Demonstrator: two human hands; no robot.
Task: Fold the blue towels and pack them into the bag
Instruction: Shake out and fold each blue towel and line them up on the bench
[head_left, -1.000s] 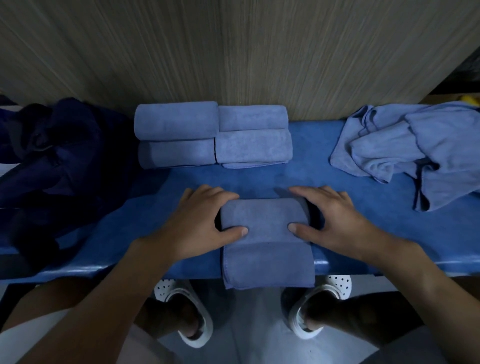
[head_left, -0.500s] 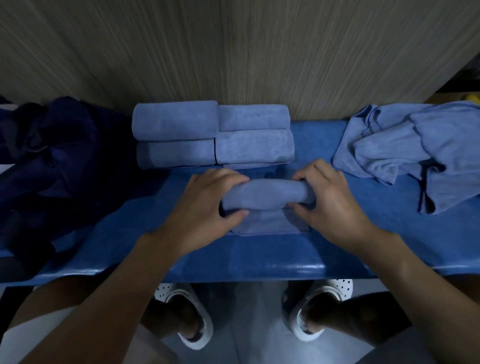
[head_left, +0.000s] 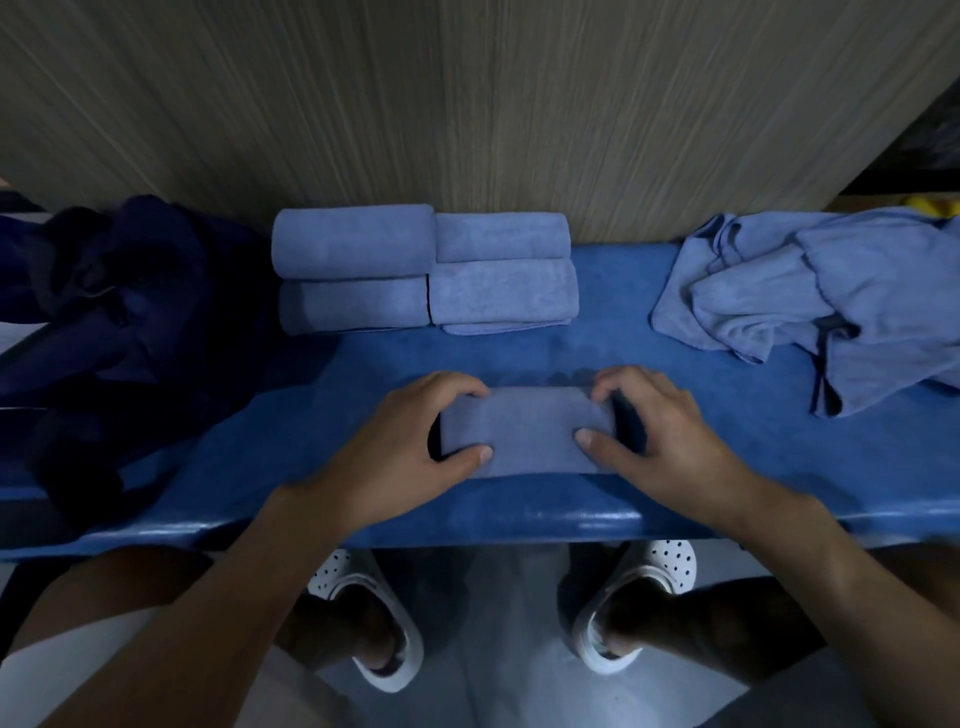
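My left hand (head_left: 410, 441) and right hand (head_left: 660, 436) clasp the ends of a folded towel (head_left: 524, 431) at centre frame. A finished stack (head_left: 426, 270) of four sits above it. The crumpled heap (head_left: 810, 296) upper right awaits folding, and packing the dark bag (head_left: 104, 312) at left looks unstarted.

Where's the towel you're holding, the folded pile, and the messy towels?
held towel (head_left: 527, 431): head view, middle of its top face.
folded pile (head_left: 353, 241): head view, top left towel's middle.
messy towels (head_left: 769, 291): head view, middle of the crumpled heap.
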